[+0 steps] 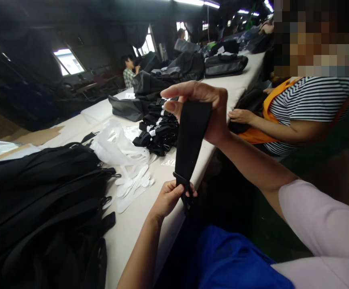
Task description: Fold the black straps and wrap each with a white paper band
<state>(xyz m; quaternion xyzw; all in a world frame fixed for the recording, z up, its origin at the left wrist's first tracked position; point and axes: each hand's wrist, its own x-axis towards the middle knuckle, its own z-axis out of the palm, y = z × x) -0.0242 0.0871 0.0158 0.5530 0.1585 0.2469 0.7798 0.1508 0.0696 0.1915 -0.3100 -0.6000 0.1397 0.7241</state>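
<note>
A wide black strap [191,138] hangs stretched between my two hands above the table's near edge. My right hand [206,108] is raised, with the strap's upper part looped over it; the thumb and index finger reach left, and a gap shows between their tips. Lower down, my left hand [171,196] pinches the strap's bottom end just below a dark buckle [180,178]. Some dark hardware dangles under those fingers, too dim to make out. Beyond the strap lies a pile of bundled black straps [156,132] with white bands around them.
Black strapped bags [41,200] fill the left of the pale table [138,241]. White strips [132,180] and crumpled white material [117,142] lie mid-table. Grey bags [225,65] stand farther back. A co-worker in a striped shirt [309,98] and orange apron works close on the right.
</note>
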